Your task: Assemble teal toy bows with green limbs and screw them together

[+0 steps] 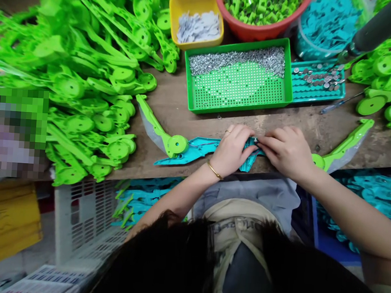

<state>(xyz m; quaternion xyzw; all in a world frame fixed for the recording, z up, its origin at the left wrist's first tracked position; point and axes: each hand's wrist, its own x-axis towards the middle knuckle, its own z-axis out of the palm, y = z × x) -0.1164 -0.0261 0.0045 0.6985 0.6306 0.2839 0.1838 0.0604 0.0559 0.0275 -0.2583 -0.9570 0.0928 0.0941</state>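
Note:
A blue plastic toy shell [202, 149] lies across the front of the wooden bench, its hollow side up, with thin wires inside. Green-and-grey curved arms [163, 133] extend from its two ends. My left hand [233, 151] lies over the middle of the shell, fingers closed on its edge. From the right, my right hand [284, 150] pinches at a small part [255, 141] at the shell's centre, which is too small and covered to name. The fingertips of both hands nearly meet there.
Behind the shell stands a green basket [238, 107] of screws, beside a blue tray [316, 94] with metal discs. A screwdriver [341, 103] lies right. Green parts [97, 68] pile up left. Yellow [194, 43] and red [257, 32] bowls stand at the back. A dark power-tool shaft [384, 28] hangs upper right.

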